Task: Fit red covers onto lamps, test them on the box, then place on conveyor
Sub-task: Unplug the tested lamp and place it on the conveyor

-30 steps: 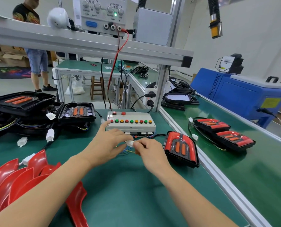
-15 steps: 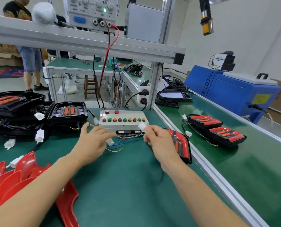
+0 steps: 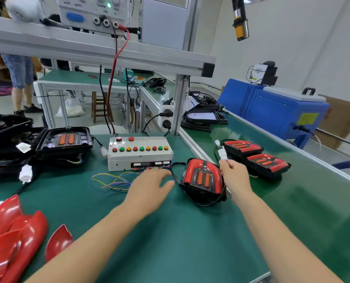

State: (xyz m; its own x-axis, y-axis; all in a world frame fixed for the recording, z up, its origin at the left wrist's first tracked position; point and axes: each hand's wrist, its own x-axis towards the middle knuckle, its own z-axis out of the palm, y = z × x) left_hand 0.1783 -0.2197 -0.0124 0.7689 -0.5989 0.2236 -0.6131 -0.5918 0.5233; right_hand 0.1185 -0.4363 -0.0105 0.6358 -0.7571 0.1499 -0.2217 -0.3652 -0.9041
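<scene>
Bench (image 3: 170, 242): green mat, foreground.

Left hand (image 3: 149, 190): palm down over the mat, just before the box, fingers loosely spread and nearly straight, holding nothing; fingertips near the lamp's left edge, contact cannot be told.

Right hand (image 3: 234, 176): raised at the lamp's right edge, thumb and fingers pinching a white plug (image 3: 222, 154), plug pointing up, clear of the box.

Lamp (image 3: 203, 180): 1 unit, red cover fitted, black housing, 2 orange bars in the middle; lies on the mat at the bench's right edge, between the 2 hands, just right of the box. A black cable loops around its near side.

Box (image 3: 139, 153): white, 1 row of red, green and yellow buttons on top, 2 red ones behind; sockets on the front face. Loose coloured wires (image 3: 111, 181) lie on the mat before it.

Conveyor (image 3: 313, 201): green belt, right of the bench rail. 2 covered lamps (image 3: 257, 156) lie on it side by side, near the right hand.

Covers (image 3: 17, 237): red, loose pile, bench's near-left corner.

Open lamps (image 3: 65, 140): black housings without covers, stacked at the bench's far left, white plugs trailing.

Power supply (image 3: 92, 11): on the upper shelf, green light on, red and black leads hanging down behind the box.

Blue machine (image 3: 272, 111): beyond the conveyor.
</scene>
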